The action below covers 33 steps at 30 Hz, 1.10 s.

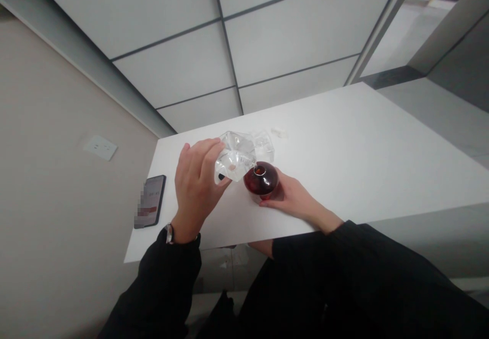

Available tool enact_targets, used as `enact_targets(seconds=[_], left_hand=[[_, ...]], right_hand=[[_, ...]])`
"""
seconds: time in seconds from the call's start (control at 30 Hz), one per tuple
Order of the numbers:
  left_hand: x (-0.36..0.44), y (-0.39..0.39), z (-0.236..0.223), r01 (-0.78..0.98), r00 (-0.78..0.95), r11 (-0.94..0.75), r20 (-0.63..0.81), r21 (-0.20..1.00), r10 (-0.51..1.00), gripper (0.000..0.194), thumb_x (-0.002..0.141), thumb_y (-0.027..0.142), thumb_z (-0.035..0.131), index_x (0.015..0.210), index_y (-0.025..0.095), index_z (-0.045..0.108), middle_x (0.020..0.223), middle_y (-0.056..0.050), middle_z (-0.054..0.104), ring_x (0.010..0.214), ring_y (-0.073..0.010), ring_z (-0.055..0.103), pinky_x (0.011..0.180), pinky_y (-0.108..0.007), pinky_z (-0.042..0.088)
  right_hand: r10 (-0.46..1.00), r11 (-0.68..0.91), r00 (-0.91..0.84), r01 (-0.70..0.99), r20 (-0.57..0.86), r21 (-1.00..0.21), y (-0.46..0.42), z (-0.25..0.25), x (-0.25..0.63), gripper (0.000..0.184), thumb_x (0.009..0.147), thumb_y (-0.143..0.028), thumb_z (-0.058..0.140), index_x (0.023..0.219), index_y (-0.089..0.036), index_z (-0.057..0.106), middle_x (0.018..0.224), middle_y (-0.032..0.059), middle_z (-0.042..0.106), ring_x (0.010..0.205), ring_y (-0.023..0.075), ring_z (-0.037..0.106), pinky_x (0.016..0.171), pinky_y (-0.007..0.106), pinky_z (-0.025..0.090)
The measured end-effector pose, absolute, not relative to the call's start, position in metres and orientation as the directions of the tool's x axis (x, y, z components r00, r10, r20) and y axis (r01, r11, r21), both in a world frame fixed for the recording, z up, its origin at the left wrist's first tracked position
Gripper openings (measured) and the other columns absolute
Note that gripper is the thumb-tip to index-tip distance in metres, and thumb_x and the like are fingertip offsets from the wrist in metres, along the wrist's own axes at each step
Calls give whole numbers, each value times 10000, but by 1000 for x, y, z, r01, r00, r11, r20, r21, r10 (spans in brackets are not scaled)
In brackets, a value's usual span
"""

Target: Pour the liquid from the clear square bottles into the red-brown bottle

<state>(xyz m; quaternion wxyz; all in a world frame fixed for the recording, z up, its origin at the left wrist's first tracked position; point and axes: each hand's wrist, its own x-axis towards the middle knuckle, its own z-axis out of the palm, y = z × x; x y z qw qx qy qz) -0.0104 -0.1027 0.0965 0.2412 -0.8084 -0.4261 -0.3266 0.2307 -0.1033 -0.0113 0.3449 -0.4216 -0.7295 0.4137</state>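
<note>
My left hand (196,183) is closed around a clear glass vessel (235,158), tilted so its mouth meets the opening of a small round dark red bottle (261,178). That bottle stands on the white table (362,145), and my right hand (292,196) cups it from the right with fingers wrapped around its side. Both arms wear black sleeves, and a watch sits on my left wrist.
A black phone (150,201) lies flat near the table's left edge. A second clear glass piece (264,145) and a small white object (279,132) rest behind the bottle. A wall socket (100,148) is on the beige wall at left.
</note>
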Motion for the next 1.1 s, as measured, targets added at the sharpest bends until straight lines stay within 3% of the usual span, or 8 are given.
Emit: enact_targets(seconds=[0.43, 0.67, 1.1], left_hand=[[-10, -105, 100, 840, 433, -533, 717, -100, 547, 557, 916, 189, 742, 1426, 253, 527, 1367, -116, 728, 1314, -285, 675, 1240, -511, 418], [-9, -104, 100, 844, 448, -515, 728, -152, 519, 508, 912, 195, 756, 1372, 218, 543, 1333, -127, 745, 1280, -287, 700, 1212, -495, 457], [-10, -105, 99, 844, 427, -528, 712, -92, 557, 556, 919, 180, 718, 1430, 273, 521, 1388, -108, 718, 1342, -288, 660, 1258, -525, 401]], right_hand=[[903, 297, -399, 315, 158, -901, -103, -10, 230, 920, 747, -519, 891, 1556, -329, 497, 1502, 95, 651, 1392, 378, 621, 1169, 629, 500], [905, 299, -392, 303, 168, -905, -103, -13, 230, 908, 745, -549, 893, 1534, -308, 514, 1502, 105, 646, 1395, 370, 616, 1179, 623, 488], [903, 309, -389, 295, 181, -904, -102, -16, 231, 867, 756, -565, 889, 1509, -322, 535, 1525, 96, 630, 1416, 370, 600, 1183, 621, 487]])
